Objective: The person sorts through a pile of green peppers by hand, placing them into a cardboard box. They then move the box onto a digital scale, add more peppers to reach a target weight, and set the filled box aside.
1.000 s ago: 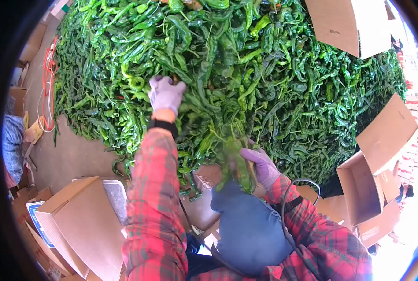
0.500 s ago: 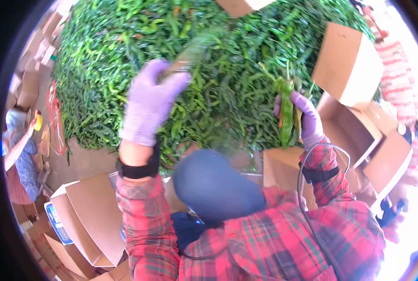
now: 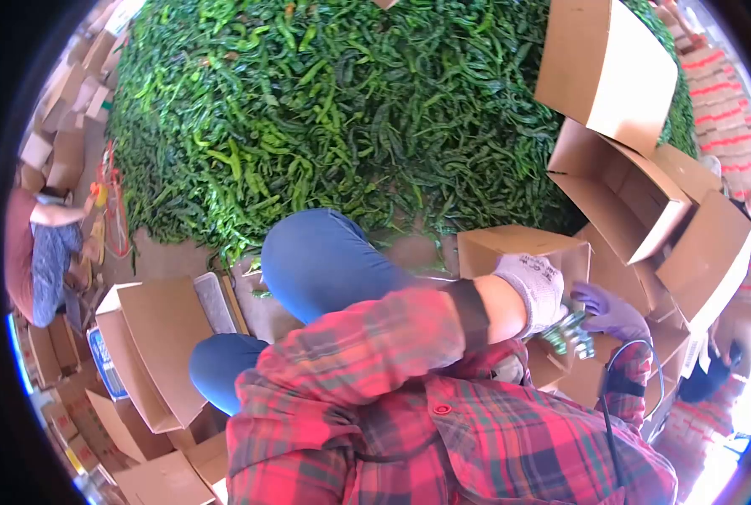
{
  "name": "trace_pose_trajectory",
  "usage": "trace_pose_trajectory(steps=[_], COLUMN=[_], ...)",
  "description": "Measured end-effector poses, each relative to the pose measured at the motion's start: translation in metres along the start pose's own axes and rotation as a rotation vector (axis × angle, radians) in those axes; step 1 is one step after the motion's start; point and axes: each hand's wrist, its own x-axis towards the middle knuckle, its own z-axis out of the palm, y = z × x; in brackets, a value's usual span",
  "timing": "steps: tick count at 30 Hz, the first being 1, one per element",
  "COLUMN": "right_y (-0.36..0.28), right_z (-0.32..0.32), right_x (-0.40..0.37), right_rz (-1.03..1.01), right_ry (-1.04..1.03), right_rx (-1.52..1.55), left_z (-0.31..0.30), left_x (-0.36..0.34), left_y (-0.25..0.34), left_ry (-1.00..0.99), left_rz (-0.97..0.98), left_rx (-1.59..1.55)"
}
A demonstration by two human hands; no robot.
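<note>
Both my hands wear light purple gloves and are close together over an open cardboard box at my right side. My left hand (image 3: 533, 290) reaches across my body with its back up; its curled fingers are closed on green peppers (image 3: 567, 335), though the fingertips are partly hidden. Just to the right, my right hand (image 3: 615, 313) has its fingers spread apart beside the same peppers. The peppers hang above the box (image 3: 522, 242), slightly blurred. A huge heap of long green peppers (image 3: 333, 126) lies in front of my knees.
Open cardboard boxes (image 3: 619, 189) are stacked at the right, with another box (image 3: 607, 71) resting on the heap. At the left stands a tall carton (image 3: 156, 353). A seated person (image 3: 43, 252) works at the far left, near a red cord (image 3: 114, 206).
My left hand has swung from above the heap down and right to the box. My right hand has come down and right with the peppers, and its fingers have spread.
</note>
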Motion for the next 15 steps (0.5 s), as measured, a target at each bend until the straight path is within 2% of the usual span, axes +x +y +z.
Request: trace_pose_trajectory(steps=[1, 2, 3, 4, 6, 7, 8, 9, 10, 11, 12, 14, 15], right_y=[-0.003, -0.006, -0.014, -0.057, -0.130, -0.165, -0.199, -0.228, -0.243, -0.263, -0.288, -0.311, -0.318], right_z=[0.000, 0.000, 0.002, 0.016, 0.039, 0.058, 0.080, 0.102, 0.129, 0.155, 0.191, 0.262, 0.295], right_x=[0.015, 0.034, 0.053, 0.066, 0.108, 0.133, 0.159, 0.190, 0.231, 0.272, 0.307, 0.409, 0.461], right_rz=[0.042, 0.082, 0.122, 0.031, -0.207, -0.290, -0.365, -0.416, -0.565, -0.563, -0.497, -0.618, -0.654], right_ry=[0.051, 0.106, 0.165, 0.257, 0.197, 0.157, 0.114, 0.049, -0.011, -0.206, -0.374, -0.322, -0.270], right_rx=[-0.190, -0.378, -0.563, -0.726, -0.429, -0.304, -0.179, -0.202, -0.182, -0.159, -0.061, -0.257, -0.342], left_z=[-0.020, -0.030, -0.043, -0.065, -0.099, -0.118, -0.122, -0.119, -0.106, -0.086, -0.070, -0.027, -0.026], left_x=[-0.012, -0.031, -0.045, -0.065, -0.104, -0.136, -0.160, -0.180, -0.197, -0.215, -0.221, -0.233, -0.233], left_y=[-0.001, -0.012, -0.029, -0.043, -0.096, -0.117, -0.145, -0.196, -0.248, -0.302, -0.327, -0.402, -0.410], left_ry=[0.021, 0.284, 0.465, 0.604, 0.912, 0.901, 1.036, 1.220, 1.410, 1.505, 1.627, 1.595, 1.507], left_rz=[-0.036, 0.014, 0.059, 0.065, 0.108, -0.112, -0.150, -0.203, -0.245, -0.445, -0.556, -0.568, -0.754], left_rx=[-0.009, 0.050, 0.036, 0.004, 0.037, -0.162, -0.584, -0.600, -0.713, -0.722, -0.789, -0.837, -0.815])
